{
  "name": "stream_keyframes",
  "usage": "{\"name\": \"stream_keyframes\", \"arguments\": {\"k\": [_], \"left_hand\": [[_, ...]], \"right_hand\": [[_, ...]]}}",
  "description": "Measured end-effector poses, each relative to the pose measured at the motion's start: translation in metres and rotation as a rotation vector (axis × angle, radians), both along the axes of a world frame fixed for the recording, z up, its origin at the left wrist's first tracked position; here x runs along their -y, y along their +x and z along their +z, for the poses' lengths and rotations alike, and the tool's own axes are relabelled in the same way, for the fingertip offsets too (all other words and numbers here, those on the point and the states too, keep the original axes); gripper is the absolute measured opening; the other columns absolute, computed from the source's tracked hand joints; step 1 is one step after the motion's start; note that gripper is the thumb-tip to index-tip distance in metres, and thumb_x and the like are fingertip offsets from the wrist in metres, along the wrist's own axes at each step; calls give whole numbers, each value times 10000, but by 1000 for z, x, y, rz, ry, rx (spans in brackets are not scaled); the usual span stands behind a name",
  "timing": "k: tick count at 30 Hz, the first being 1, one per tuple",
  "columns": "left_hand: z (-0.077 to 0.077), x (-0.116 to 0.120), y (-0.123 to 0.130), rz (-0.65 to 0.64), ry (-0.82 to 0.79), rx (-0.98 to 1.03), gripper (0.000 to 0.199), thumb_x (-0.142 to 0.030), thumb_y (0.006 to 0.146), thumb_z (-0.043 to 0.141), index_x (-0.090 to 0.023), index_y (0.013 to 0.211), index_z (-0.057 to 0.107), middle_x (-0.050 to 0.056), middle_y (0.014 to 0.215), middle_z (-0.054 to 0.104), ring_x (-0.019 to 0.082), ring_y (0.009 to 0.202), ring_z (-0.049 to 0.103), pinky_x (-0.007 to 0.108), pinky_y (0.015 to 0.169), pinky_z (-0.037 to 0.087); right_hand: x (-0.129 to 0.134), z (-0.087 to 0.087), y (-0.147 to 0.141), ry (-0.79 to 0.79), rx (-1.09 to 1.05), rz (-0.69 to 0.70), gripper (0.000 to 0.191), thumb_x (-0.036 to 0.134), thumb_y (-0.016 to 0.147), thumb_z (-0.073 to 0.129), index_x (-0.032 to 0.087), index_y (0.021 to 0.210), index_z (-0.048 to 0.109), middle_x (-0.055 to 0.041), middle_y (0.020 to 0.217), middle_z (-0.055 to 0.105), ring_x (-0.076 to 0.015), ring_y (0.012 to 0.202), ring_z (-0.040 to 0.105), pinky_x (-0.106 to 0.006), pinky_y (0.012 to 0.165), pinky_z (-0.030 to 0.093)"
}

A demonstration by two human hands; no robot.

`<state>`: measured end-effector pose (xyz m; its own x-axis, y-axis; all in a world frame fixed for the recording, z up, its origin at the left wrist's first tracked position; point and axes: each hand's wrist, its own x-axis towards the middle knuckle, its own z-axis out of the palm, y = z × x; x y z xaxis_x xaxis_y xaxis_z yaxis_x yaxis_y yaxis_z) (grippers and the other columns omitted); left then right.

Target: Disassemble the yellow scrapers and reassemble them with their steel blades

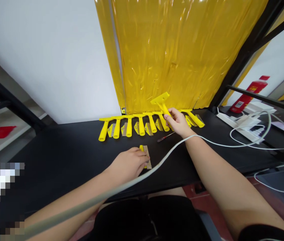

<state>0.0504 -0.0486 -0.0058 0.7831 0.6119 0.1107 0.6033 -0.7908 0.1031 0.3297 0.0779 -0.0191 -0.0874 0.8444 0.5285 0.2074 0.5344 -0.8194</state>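
My right hand (178, 123) is closed around a yellow plastic scraper handle (161, 100), its wide head tilted up above the row. My left hand (130, 163) rests low on the black table, fingers pressed on a flat metal scraper blade (149, 163) with a yellow plate beside it; the fingers cover part of both. Behind the hands, several more yellow scraper handles (117, 129) stand in a row, with yellow plates and metal blades (124, 129) between them. A small screwdriver (165, 137) lies just left of my right wrist.
A white cable (167, 155) hangs across the view in front of both forearms. At the right are a power strip (239, 127) with plugs and a red bottle (251, 93). Yellow plastic sheeting (177, 57) and a white panel (56, 60) stand behind the black table (64, 150). Black frame posts flank it.
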Motion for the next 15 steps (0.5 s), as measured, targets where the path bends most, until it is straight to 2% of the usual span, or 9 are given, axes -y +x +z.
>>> {"name": "stream_keyframes", "arguments": {"k": [3,8,12,15], "left_hand": [[-5,3,-24,34,-8,24,335,-204,1041,490,-244,1244,753,29,1283,760,216,1232,672,378,1152,488],[-11,10,-73,170,33,51,390,-242,1041,471,-247,1313,750,30,1345,741,251,1293,654,411,1155,510],[-9,12,-112,236,-24,20,423,-330,1050,449,-262,1365,722,2,1410,699,262,1354,625,448,1214,457],[-6,8,-142,310,-48,23,443,-405,1031,451,-266,1330,747,5,1393,707,281,1338,638,462,1199,470]], "right_hand": [[1,0,1,-7,7,-8,321,541,936,663,233,955,576,34,740,588,-124,544,589,-256,515,479],[5,1,1,7,34,-25,327,548,939,660,232,950,575,41,692,580,-134,542,593,-265,530,476],[7,2,-1,28,42,-28,324,541,938,664,229,950,577,37,693,587,-134,538,581,-276,546,480],[8,2,-1,24,50,-34,321,544,945,655,233,952,577,36,688,590,-137,545,586,-278,553,485]]}}
